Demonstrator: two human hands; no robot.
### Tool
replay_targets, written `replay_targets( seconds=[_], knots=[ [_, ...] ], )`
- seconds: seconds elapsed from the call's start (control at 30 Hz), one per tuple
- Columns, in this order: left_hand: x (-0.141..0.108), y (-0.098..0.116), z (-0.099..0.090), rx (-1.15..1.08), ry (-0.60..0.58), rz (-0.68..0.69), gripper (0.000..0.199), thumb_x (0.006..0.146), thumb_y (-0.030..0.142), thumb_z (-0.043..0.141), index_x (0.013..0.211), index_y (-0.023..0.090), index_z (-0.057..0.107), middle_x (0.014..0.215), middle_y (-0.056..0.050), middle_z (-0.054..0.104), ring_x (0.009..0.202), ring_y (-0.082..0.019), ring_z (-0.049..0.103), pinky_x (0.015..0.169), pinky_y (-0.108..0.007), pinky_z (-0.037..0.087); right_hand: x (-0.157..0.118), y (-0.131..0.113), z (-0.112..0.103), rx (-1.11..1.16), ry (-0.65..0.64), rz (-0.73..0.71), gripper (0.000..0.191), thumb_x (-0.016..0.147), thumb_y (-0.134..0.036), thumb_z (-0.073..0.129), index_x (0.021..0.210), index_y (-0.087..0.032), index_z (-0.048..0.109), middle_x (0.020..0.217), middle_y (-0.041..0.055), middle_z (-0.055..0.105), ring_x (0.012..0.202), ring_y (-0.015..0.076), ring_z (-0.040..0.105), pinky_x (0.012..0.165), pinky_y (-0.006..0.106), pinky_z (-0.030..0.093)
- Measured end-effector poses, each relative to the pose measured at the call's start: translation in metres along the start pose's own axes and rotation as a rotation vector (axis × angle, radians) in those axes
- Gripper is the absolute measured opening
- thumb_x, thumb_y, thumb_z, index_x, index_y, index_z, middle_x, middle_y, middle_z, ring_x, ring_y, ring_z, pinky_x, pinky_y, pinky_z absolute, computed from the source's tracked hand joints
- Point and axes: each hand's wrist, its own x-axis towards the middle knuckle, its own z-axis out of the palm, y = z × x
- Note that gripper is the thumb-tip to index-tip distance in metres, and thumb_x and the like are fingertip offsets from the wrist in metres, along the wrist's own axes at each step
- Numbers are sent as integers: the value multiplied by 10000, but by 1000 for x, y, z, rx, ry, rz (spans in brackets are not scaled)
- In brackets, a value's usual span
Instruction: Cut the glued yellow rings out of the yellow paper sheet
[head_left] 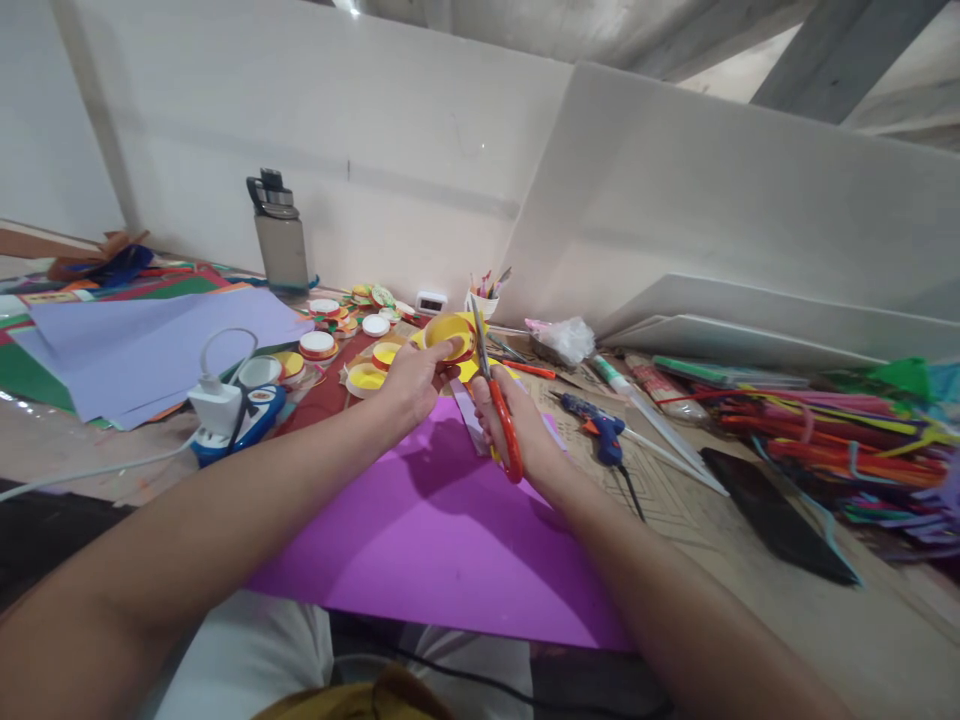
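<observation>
My left hand [415,383] grips a round, shallow yellow piece with a red rim [448,330], and yellow sheet stands out around its edge. My right hand [521,418] is closed on scissors with red handles [511,440]. Their blades point up and away, beside the right edge of the yellow piece; whether they touch it I cannot tell. Below both hands a purple sheet [442,540] covers the front of the table, with narrow pale strips near my right hand. Similar yellow-lined round pieces [365,379] sit just left of my left hand.
A hot glue gun [604,428] and a black phone-like slab [776,512] lie on the right, by colourful pipe cleaners [847,430]. Left are a charger [216,405] on a blue power strip, lilac sheets [165,345] and a bottle [281,240]. A pen cup [484,302] stands behind.
</observation>
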Motion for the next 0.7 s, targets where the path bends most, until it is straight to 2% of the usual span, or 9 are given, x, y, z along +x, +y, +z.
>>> replay_targets(
  seconds=[0.4,0.7],
  knots=[
    [5,4,-5,88,-160,80,403,600,96,801,971,182,669,755,0,691,615,-102,616,550,-212,441,2,0,-4,-16,-9,-7,358,884,-602,513,894,-248,463,612,-44,489,491,131,455,460,252,369],
    [2,1,-3,64,-101,44,350,636,109,772,961,167,656,764,-14,699,613,-108,626,545,-219,457,0,2,0,37,-3,-48,312,900,-542,529,966,-245,462,673,-51,491,516,114,450,484,243,387]
  ],
)
